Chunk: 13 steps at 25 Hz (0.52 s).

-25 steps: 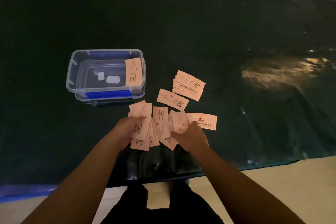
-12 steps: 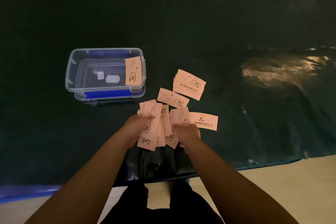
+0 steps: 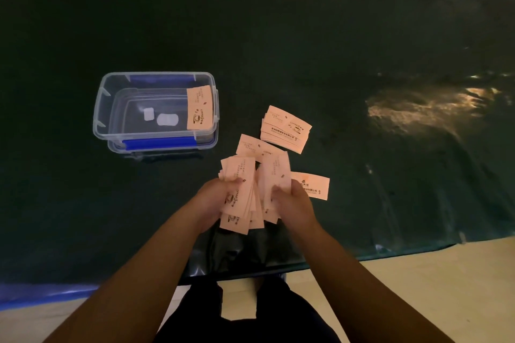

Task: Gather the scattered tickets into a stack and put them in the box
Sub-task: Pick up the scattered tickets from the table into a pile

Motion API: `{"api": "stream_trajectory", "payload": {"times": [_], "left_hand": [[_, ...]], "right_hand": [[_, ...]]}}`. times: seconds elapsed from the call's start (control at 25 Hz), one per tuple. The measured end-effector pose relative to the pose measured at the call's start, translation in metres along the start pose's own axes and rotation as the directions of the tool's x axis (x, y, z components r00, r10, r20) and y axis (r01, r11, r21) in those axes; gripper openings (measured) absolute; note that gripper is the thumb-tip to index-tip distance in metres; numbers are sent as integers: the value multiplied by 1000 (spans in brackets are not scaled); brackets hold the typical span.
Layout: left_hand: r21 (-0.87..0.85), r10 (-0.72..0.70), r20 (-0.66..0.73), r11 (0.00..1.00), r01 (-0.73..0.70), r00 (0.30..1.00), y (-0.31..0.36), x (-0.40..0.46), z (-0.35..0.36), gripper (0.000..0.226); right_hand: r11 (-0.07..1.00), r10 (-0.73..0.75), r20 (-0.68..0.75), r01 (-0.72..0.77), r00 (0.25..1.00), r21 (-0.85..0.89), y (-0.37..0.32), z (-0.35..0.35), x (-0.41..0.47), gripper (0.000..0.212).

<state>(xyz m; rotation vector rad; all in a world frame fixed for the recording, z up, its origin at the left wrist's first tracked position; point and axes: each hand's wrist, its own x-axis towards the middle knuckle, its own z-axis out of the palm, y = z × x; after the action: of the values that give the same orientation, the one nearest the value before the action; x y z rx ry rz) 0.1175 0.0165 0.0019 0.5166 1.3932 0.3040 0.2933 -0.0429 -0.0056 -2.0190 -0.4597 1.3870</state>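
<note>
My left hand (image 3: pixel 213 199) grips a fanned bunch of pale pink tickets (image 3: pixel 239 192). My right hand (image 3: pixel 292 203) holds a second bunch of tickets (image 3: pixel 274 175) just to the right, touching the first. On the dark green mat lie a single ticket (image 3: pixel 313 185) beside my right hand, another ticket (image 3: pixel 252 146) behind the bunches, and a small pile of tickets (image 3: pixel 285 128) farther back. The clear plastic box (image 3: pixel 101 117) with blue latches stands at the left, one ticket (image 3: pixel 199 107) leaning against its right inner wall.
The dark green mat (image 3: pixel 334 50) covers the table, wrinkled and shiny at the right. Its near edge (image 3: pixel 390 252) runs just below my wrists, with pale floor beyond. My dark-clothed legs show at the bottom centre.
Both hands lifted their bunches off the mat and brought them closer together. The view moved slightly nearer to the tickets.
</note>
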Motion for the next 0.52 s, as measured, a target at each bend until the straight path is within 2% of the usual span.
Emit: {"api": "stream_trajectory", "payload": {"times": [0.12, 0.24, 0.32, 0.52], "left_hand": [[-91, 12, 26, 996, -10, 1000, -2, 0, -4, 30], [-183, 20, 17, 983, -17, 1000, -4, -4, -22, 29], [-242, 22, 28, 970, -15, 999, -6, -7, -34, 28], [-227, 50, -31, 972, -56, 998, -17, -7, -52, 29]], "right_hand": [[996, 44, 133, -53, 990, 65, -6, 20, -8, 23], [990, 111, 181, -124, 977, 62, -10, 38, -11, 18], [992, 109, 222, -122, 969, 45, -9, 50, -12, 22], [994, 112, 342, -101, 933, -49, -15, 76, -19, 32]]}}
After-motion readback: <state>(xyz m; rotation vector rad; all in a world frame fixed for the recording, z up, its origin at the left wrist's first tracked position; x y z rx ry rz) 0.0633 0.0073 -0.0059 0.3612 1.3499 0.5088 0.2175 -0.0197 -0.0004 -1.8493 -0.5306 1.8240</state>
